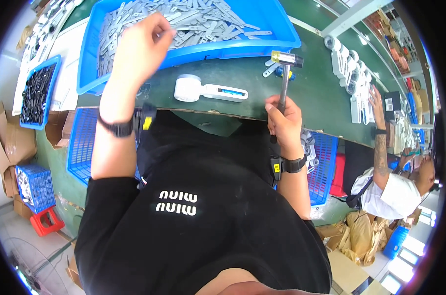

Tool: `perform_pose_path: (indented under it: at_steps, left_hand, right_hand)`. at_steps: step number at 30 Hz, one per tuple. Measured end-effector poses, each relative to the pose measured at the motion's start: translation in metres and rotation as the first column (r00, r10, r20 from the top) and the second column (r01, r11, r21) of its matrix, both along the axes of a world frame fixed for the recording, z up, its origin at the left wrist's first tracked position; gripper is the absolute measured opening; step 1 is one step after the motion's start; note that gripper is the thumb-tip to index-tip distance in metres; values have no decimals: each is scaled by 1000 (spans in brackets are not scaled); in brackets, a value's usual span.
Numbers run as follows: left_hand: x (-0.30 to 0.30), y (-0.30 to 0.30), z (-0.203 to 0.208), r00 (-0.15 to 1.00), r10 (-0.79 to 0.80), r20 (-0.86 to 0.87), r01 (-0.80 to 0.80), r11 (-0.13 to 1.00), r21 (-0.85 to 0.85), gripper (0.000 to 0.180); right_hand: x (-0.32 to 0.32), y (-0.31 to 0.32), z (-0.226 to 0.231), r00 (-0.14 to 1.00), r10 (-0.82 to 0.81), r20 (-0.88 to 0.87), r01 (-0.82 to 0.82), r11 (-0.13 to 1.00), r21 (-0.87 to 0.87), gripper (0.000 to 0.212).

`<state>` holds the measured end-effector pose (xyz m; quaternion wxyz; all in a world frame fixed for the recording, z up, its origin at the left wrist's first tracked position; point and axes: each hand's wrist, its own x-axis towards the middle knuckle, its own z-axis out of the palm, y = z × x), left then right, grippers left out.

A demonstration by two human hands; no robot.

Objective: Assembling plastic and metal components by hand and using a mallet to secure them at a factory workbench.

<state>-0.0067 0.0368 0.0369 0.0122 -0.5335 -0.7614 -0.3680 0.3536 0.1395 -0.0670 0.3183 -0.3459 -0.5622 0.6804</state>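
Note:
My right hand (286, 119) grips a small mallet (285, 81) by its handle. Its head, yellow at one end and black at the other, points up above the green table. My left hand (145, 46) is raised at the near left side of a large blue bin (188, 54) of grey plastic strips (208, 22). Its fingers are curled into a pinch; what they hold, if anything, I cannot make out. Between my hands, a white device (187, 89) with a round head lies on the table, a blue piece showing in its open handle.
A few loose strips and a small blue-yellow item (288, 74) lie beyond the mallet. Left stands a blue tray (48, 98) of black parts. At right, a co-worker's arm (379, 118) reaches toward rows of white devices (348, 66). Blue crates (80, 147) sit below the table edge.

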Motion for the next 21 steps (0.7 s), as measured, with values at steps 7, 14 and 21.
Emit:
perform_pose_path:
  at_steps: [7,14,21]
  left_hand:
    - [80,-26,-32,787,-597,156,588,802,101,11]
    - [78,-24,-51,840,-542,-30,543,835,87,10]
    - [80,-21,-63,869,-460,-182,491,849,198,27]
  right_hand:
    - [-45,-31,37,972,44,-230,-74,989,-124,22]
    - [-41,-32,27,941,58,-332,-71,997,-25,20]
    - [-59,-39,26,984,-173,48,161,968,194,10]
